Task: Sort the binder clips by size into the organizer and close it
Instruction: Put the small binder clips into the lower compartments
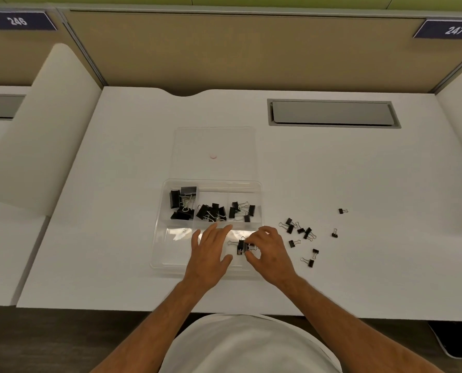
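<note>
A clear plastic organizer [159, 238] lies on the white desk with its lid [213, 141] flat open behind it. Its far row holds large black binder clips [182, 201] at left, medium clips [211, 212] in the middle and smaller clips [242, 210] at right. My left hand [211, 251] rests flat over the near compartments, fingers straight. My right hand [267, 251] pinches small black clips [242, 246] over the near right compartment. Several small loose clips [301, 232] lie on the desk to the right.
A grey cable hatch [332, 113] is set into the desk at the back right. A white divider panel [38, 125] stands at the left. Tan partition walls close off the back. The desk's front edge runs just below my forearms.
</note>
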Demonstrator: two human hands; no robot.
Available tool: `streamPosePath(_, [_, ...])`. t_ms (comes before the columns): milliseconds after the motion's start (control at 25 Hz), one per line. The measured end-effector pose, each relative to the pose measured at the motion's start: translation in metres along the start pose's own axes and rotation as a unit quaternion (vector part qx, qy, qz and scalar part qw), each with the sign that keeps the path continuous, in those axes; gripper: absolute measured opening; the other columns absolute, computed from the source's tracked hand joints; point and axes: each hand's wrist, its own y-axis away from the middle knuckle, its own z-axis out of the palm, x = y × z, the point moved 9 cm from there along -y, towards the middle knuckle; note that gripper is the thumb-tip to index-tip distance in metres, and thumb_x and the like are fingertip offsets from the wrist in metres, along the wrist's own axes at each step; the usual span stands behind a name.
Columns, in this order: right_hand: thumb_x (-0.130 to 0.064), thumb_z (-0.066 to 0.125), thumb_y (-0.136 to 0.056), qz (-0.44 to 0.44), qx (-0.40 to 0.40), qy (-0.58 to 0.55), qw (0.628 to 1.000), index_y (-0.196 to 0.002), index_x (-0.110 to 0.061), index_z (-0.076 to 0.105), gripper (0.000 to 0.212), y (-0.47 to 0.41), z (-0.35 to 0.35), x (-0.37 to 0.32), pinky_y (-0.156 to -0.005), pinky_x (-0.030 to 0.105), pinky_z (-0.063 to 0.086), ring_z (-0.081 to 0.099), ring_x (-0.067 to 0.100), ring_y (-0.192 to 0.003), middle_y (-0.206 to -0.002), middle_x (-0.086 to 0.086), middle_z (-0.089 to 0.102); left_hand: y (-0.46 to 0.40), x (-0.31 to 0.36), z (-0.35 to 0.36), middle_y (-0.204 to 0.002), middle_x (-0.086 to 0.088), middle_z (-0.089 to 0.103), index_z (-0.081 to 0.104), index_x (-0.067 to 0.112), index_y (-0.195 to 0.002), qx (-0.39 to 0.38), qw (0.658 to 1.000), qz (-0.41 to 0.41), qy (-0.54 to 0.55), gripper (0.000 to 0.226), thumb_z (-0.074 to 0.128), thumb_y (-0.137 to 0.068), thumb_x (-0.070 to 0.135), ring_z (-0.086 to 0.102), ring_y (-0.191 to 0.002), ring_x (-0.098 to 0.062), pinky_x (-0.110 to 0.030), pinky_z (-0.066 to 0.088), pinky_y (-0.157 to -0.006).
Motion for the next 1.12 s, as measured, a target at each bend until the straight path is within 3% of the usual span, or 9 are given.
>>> streamPosePath(240, [-0.03, 0.073, -0.082, -0.002, 0.007, 0.051, 0.999, -0.114, -0.019, 0.069, 0.034, 0.004, -0.002, 0.01, -0.11, 0.04, 0.027, 0.042, 0.028, -0.13, -0.117, -0.001, 0.062, -0.004, 0.006, 0.003, -0.148, 0.0, 0.044, 0.037, 0.027, -0.145, 0.005, 1.0, 0.003, -0.001, 0.07, 0.071, -0.084, 0.033, 0.027, -0.144, -0.02, -0.044, 0.001, -0.117])
streamPosePath(520, [-0.02, 0.074, -0.084, 0.063, 0.045, 0.0, 0.997, -0.113, -0.018, 0.069, 0.03, 0.033, -0.034, 0.057, -0.107, 0.04, 0.036, 0.045, 0.023, -0.125, -0.112, -0.001, 0.066, -0.021, 0.04, 0.013, -0.139, 0.001, 0.052, 0.047, 0.025, -0.139, 0.019, 0.999, 0.036, 0.007, 0.063, 0.073, -0.083, 0.034, 0.035, -0.14, -0.02, -0.049, 0.012, -0.117])
streamPosePath(760, [-0.011, 0.076, -0.081, 0.162, 0.069, -0.029, 0.984, -0.108, -0.013, 0.071, 0.027, 0.064, -0.072, 0.116, -0.09, 0.034, 0.049, 0.051, 0.02, -0.109, -0.106, 0.002, 0.067, -0.038, 0.085, 0.026, -0.138, 0.005, 0.051, 0.046, 0.028, -0.138, -0.001, 0.998, 0.061, 0.02, 0.058, 0.066, -0.084, 0.032, 0.031, -0.141, -0.016, -0.041, 0.003, -0.117])
streamPosePath(960, [-0.013, 0.073, -0.084, 0.191, 0.05, -0.049, 0.979, -0.11, -0.013, 0.071, 0.026, 0.084, -0.094, 0.156, -0.09, 0.025, 0.044, 0.048, 0.014, -0.11, -0.107, -0.001, 0.065, -0.056, 0.127, 0.049, -0.131, 0.006, 0.056, 0.051, 0.025, -0.133, -0.018, 0.994, 0.1, -0.043, 0.048, 0.065, -0.087, 0.032, 0.034, -0.14, -0.019, -0.05, 0.013, -0.117])
streamPosePath(1120, [-0.015, 0.073, -0.085, 0.176, 0.026, -0.054, 0.983, -0.112, -0.016, 0.07, 0.027, 0.09, -0.115, 0.183, -0.088, 0.018, 0.039, 0.045, 0.005, -0.109, -0.105, -0.004, 0.065, -0.076, 0.141, 0.07, -0.128, 0.005, 0.058, 0.054, 0.021, -0.131, -0.046, 0.995, 0.064, -0.064, 0.044, 0.063, -0.089, 0.029, 0.037, -0.137, -0.02, -0.047, 0.014, -0.116])
